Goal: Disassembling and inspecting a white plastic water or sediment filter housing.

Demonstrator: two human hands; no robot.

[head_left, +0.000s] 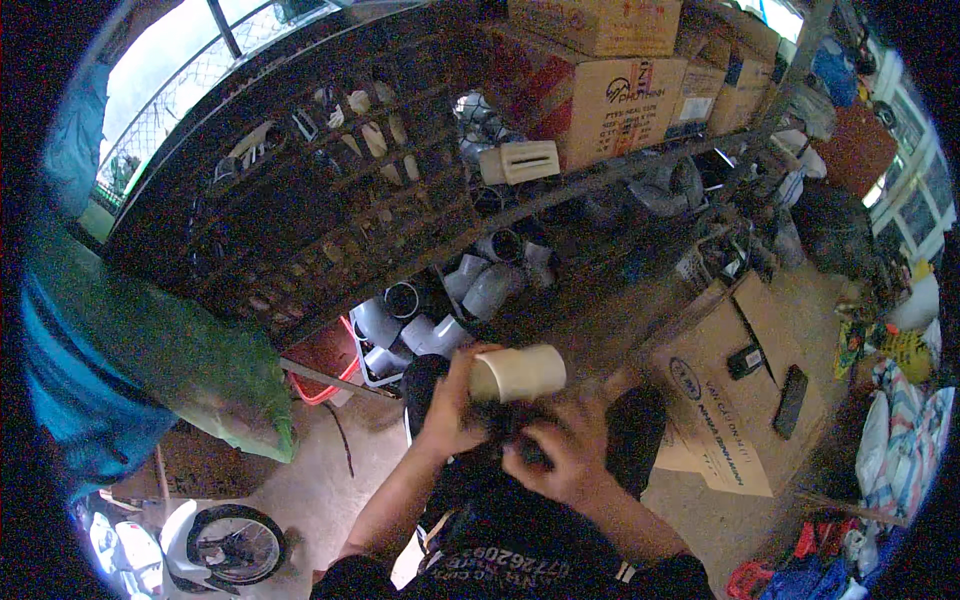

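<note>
A cream pipe fitting sits in the left hand, above the seated person's lap.
The left hand is clamped on the fitting's left end, its right end free; the right hand is curled just nearer, apart from the left, and whether it grips anything cannot be told. Just beyond the fitting, a crate of grey pipe fittings and a shelf limit the far side; a cardboard box bounds the right. Bare concrete floor opens left, toward a wheel; cartons stand far right.
</note>
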